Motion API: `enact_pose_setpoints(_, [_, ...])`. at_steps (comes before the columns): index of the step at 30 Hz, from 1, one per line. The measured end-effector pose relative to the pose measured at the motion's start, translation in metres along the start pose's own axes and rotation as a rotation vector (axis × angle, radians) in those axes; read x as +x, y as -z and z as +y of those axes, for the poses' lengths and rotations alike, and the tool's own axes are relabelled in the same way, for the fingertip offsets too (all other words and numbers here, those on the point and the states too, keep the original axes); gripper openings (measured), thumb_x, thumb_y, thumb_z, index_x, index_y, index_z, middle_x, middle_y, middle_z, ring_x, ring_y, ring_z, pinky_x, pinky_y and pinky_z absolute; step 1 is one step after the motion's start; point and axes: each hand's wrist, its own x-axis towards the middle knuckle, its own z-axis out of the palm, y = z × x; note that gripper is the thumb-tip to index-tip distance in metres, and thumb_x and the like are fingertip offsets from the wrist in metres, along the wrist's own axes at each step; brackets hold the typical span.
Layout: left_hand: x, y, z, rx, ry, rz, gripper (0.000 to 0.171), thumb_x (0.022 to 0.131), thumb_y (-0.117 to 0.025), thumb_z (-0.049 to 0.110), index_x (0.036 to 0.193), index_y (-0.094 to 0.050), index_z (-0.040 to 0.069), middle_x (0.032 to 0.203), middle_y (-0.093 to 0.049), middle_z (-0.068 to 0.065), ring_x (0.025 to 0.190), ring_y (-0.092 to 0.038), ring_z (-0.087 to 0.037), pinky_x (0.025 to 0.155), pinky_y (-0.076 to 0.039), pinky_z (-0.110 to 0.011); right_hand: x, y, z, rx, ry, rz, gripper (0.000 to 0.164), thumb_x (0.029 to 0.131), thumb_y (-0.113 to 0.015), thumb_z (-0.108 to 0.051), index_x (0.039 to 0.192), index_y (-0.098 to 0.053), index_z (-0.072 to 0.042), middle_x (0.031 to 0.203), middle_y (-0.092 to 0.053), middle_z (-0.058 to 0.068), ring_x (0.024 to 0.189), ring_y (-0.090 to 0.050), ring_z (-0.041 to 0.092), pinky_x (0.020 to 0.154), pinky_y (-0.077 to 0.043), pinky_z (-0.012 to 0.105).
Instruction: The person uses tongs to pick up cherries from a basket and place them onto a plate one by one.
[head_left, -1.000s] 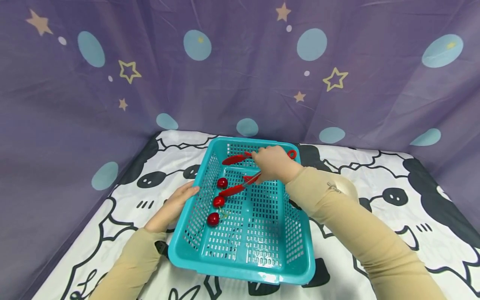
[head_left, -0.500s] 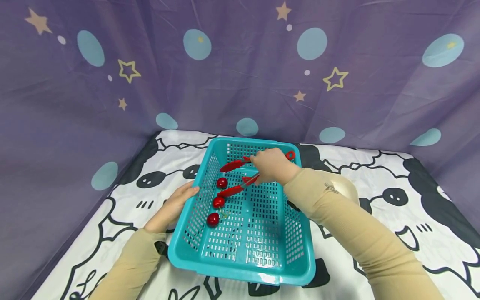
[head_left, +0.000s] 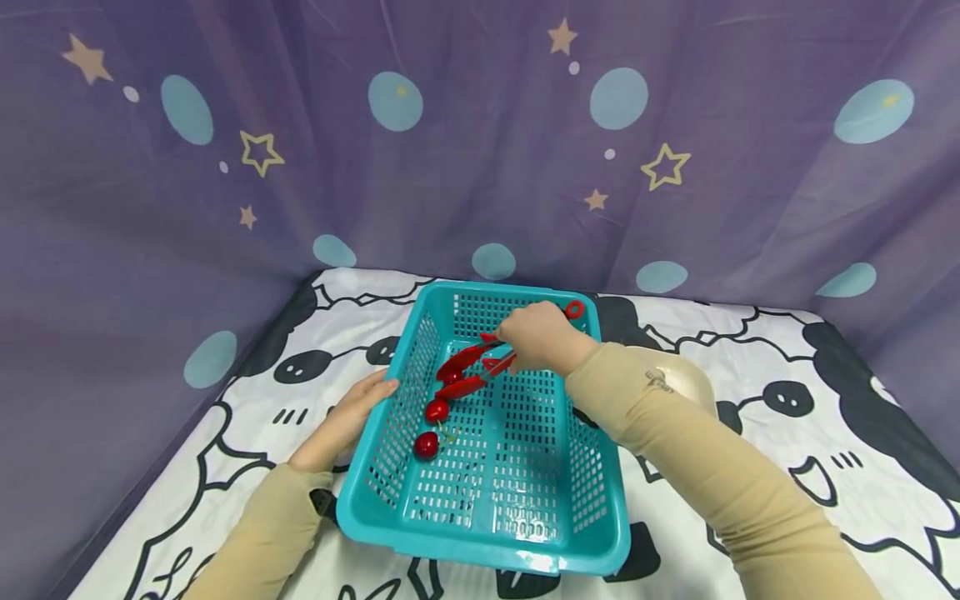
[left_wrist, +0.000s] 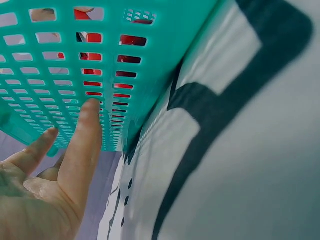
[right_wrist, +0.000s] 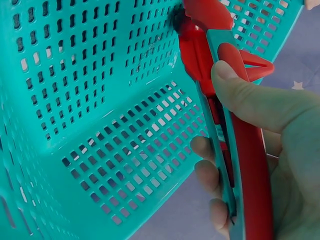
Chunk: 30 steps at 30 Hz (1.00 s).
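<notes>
My right hand [head_left: 542, 337] grips red-handled tongs [head_left: 462, 387] over the blue-green basket [head_left: 480, 560], fingers and thumb wrapped around both arms. The tongs' red heads stand on either side of the farthest cherry [head_left: 452, 377], which is partly hidden between them. Two more dark red cherries lie nearer along the basket's left side: a middle cherry [head_left: 437, 411] and a near cherry [head_left: 426, 445]. At the basket's left side, my left hand [head_left: 358, 414] touches the rim. In the left wrist view its straight fingers [left_wrist: 82, 150] lie against the perforated outer wall.
A cream-coloured dish [head_left: 686, 379] stands to the right of the basket, partly covered by my right sleeve. Under everything lies a white cloth [head_left: 757, 492] with black cartoon drawings. Behind it hangs a purple curtain [head_left: 480, 183].
The tongs' heads have drawn together around the farthest cherry, the upper head coming down toward it. My right hand has lowered slightly. The left hand stays at the rim.
</notes>
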Motion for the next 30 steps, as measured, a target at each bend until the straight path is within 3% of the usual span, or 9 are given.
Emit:
enact_pose_setpoints(6, [0.001, -0.001, -0.001, -0.014, 0.016, 0.018, 0.062, 0.098, -0.039, 0.035, 0.148, -0.017, 0.006, 0.144, -0.031, -0.03, 0.125, -0.04, -0.049, 0.092, -0.049, -0.053, -0.001, 0.0, -0.001, -0.017, 0.022, 0.027, 0.048, 0.073, -0.077, -0.041, 0.116, -0.067, -0.022, 0.111, -0.069, -0.004, 0.083, -0.065, 0.015, 0.069, -0.056, 0.028])
enact_pose_setpoints(15, [0.001, -0.001, -0.001, -0.035, 0.019, 0.007, 0.062, 0.098, -0.039, 0.035, 0.148, -0.015, 0.006, 0.146, -0.029, -0.028, 0.126, -0.039, -0.049, 0.094, -0.048, -0.054, -0.003, 0.003, 0.006, -0.057, 0.038, 0.095, 0.04, 0.073, -0.077, -0.04, 0.108, -0.071, -0.022, 0.093, -0.072, -0.003, 0.074, -0.063, 0.014, 0.064, -0.055, 0.029])
enact_pose_setpoints(30, [0.001, -0.002, 0.0, -0.036, 0.025, 0.024, 0.062, 0.098, -0.039, 0.035, 0.148, -0.017, 0.005, 0.142, -0.034, -0.03, 0.121, -0.047, -0.045, 0.09, -0.051, -0.05, -0.009, 0.012, 0.018, -0.038, 0.014, 0.11, 0.046, 0.075, -0.075, -0.042, 0.118, -0.066, -0.028, 0.097, -0.072, -0.005, 0.074, -0.063, 0.013, 0.062, -0.055, 0.032])
